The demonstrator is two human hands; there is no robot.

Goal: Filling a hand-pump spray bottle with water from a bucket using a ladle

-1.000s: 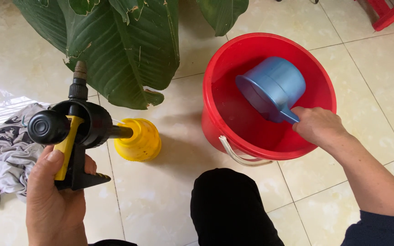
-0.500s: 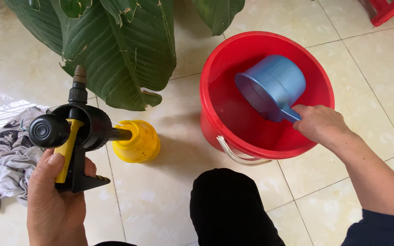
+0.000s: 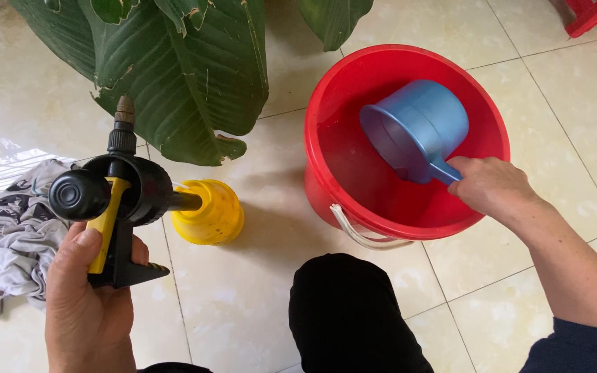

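— So, where are my hands?
— My left hand [image 3: 88,304] grips the black-and-yellow sprayer head [image 3: 115,200], nozzle pointing away, tube rightward. My right hand [image 3: 492,186] clasps the blue scoop [image 3: 414,128], mouth facing left, inside the red bucket [image 3: 333,186].

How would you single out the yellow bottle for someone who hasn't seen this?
Start at the red bucket on the tiled floor. Just left of it, below the big green leaves, stands the yellow bottle. It is the only yellow vessel, with the black sprayer pump head in the left hand beside its top.

Left hand [image 3: 88,304] gripping black sprayer head [image 3: 115,200], right hand [image 3: 492,186] holding blue scoop [image 3: 416,128] inside red bucket [image 3: 333,103]
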